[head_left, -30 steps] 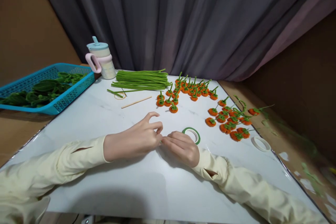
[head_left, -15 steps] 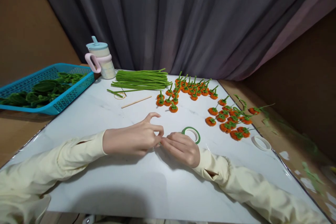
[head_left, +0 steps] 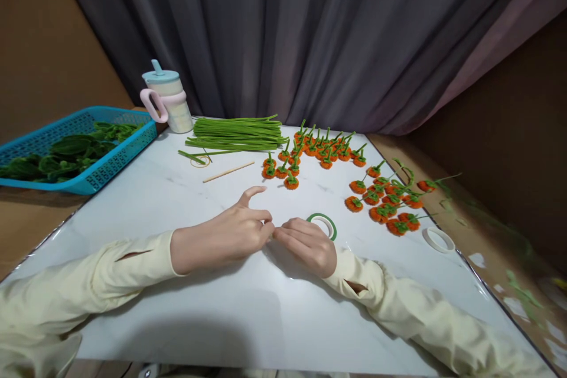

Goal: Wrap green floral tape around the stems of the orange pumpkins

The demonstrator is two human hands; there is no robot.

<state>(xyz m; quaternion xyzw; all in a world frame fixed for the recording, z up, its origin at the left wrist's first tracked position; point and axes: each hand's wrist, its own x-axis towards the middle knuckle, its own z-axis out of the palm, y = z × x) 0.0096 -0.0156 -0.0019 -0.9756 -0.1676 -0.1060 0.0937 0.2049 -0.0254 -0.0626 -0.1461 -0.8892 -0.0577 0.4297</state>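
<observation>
My left hand and my right hand rest on the white table, fingertips meeting in a pinch at the middle. Both pinch something too small to make out; the left index finger sticks up. A green tape roll lies just beyond my right hand, touching its knuckles. Further back lie several orange pipe-cleaner fruits with green stems and a bundle of green pipe cleaners.
A blue basket with green pipe-cleaner leaves sits at the left. A lidded cup with a pink handle stands at the back. A wooden stick and a white tape roll lie on the table. A dark curtain hangs behind.
The hands stay together at the middle of the table with only small finger movements; the view has shifted slightly.
</observation>
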